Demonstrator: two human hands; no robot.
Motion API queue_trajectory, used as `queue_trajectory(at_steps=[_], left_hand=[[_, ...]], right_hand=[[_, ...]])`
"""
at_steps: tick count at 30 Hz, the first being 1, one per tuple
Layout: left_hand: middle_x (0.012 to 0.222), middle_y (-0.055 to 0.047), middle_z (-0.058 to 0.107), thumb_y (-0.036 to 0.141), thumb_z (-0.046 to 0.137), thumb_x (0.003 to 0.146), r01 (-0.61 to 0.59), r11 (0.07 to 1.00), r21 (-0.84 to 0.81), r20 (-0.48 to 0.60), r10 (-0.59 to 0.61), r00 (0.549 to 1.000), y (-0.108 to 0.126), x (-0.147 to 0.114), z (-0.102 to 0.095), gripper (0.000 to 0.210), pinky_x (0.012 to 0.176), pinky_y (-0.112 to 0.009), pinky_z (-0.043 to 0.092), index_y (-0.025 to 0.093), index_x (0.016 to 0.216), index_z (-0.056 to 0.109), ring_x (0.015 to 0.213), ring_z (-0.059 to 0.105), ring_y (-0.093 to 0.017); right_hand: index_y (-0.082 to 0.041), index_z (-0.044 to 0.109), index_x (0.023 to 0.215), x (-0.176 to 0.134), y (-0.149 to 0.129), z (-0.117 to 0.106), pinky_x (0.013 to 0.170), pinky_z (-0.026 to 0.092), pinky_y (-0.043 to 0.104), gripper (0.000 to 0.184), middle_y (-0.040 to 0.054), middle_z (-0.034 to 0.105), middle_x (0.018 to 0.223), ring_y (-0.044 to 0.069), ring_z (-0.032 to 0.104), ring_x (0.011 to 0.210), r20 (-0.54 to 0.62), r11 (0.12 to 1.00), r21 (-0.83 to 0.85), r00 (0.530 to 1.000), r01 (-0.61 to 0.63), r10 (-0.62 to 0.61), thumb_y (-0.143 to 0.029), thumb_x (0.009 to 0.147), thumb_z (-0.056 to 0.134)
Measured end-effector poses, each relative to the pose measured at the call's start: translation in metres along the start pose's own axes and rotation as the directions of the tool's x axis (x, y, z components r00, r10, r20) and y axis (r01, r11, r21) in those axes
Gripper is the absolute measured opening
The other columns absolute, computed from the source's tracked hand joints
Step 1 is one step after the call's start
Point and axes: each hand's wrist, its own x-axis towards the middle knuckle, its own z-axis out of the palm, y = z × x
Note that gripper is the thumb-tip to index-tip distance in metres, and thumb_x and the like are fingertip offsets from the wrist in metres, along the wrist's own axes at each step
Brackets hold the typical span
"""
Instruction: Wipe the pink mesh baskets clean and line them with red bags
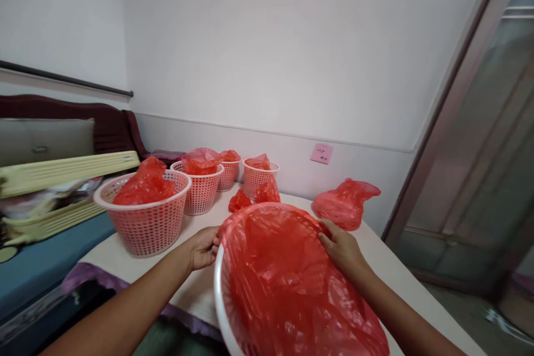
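The basket, lined with a red bag, tilts above the tabletop before you. Your left hand and right hand have fingers clamped on its rim, four lined baskets behind.

- We find only one thing that bears writing: a small pink sticky note stuck on the lower band of the white wall, behind the table.
- We can make out a few dark handwritten marks on it, but they are too small and blurred for us to read.
- We see no other labels, brands, numbers or signs.
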Motion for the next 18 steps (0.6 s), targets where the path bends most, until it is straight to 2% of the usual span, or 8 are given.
queue_trajectory(at_steps=[2,4,7,9,13,18], left_hand=[[0.049,0.013,0.037,0.026,0.058,0.091,-0.004,1.0,0.009,-0.047,0.004,0.999,-0.001,-0.003,-0.007,0.028,0.031,-0.013,0.025,0.015,0.066,0.052,0.034,0.03,-0.001],[0.051,0.011,0.043,0.029,0.057,0.092,-0.038,0.999,0.023,-0.105,0.04,0.994,-0.001,-0.01,-0.008,0.028,0.032,-0.013,0.03,0.014,0.069,0.054,0.036,0.037,-0.002],[0.056,0.008,0.053,0.044,0.054,0.092,-0.097,0.993,0.06,-0.171,0.106,0.98,0.001,-0.024,-0.001,0.034,0.036,-0.015,0.038,0.015,0.073,0.056,0.04,0.046,-0.004],[0.063,0.005,0.06,0.047,0.056,0.089,-0.132,0.987,0.096,-0.165,0.146,0.975,0.003,-0.032,0.009,0.034,0.04,-0.018,0.045,0.014,0.082,0.06,0.046,0.054,-0.006],[0.076,0.001,0.067,0.03,0.066,0.085,-0.184,0.972,0.144,-0.127,0.202,0.971,0.005,-0.036,0.018,0.018,0.049,-0.02,0.053,0.013,0.093,0.064,0.058,0.063,-0.008],[0.064,0.006,0.059,0.022,0.058,0.091,-0.157,0.986,0.057,-0.141,0.163,0.976,0.003,-0.024,0.004,0.013,0.039,-0.014,0.042,0.012,0.083,0.061,0.045,0.051,-0.004]], right_hand=[[-0.02,0.061,0.113,0.001,0.002,0.001,0.085,0.046,0.036,0.037,0.0081,0.072,0.107,0.026,0.066,0.099,0.001,1.0,-0.016,1.0,-0.016,0.016,-0.026,0.082,0.042],[-0.02,0.06,0.115,0.0,0.002,0.001,0.086,0.046,0.036,0.038,0.0089,0.072,0.108,0.027,0.066,0.1,0.0,0.999,-0.031,1.0,-0.028,0.028,-0.027,0.082,0.043],[-0.02,0.06,0.117,0.001,0.001,0.001,0.086,0.046,0.035,0.039,0.0083,0.072,0.109,0.027,0.066,0.101,0.0,0.998,-0.052,0.999,-0.038,0.038,-0.028,0.083,0.043],[-0.021,0.06,0.116,0.002,0.0,0.001,0.084,0.046,0.033,0.038,0.0071,0.073,0.107,0.025,0.066,0.099,0.003,0.997,-0.062,0.999,-0.04,0.04,-0.027,0.083,0.043],[-0.021,0.062,0.113,0.004,-0.003,0.001,0.082,0.046,0.032,0.036,0.0068,0.073,0.104,0.025,0.067,0.095,0.004,0.996,-0.074,0.999,-0.042,0.043,-0.026,0.083,0.044],[-0.022,0.063,0.113,0.003,-0.001,0.002,0.079,0.047,0.031,0.035,0.0054,0.075,0.101,0.024,0.068,0.093,-0.015,0.995,-0.082,0.998,-0.056,0.055,-0.025,0.083,0.046]])
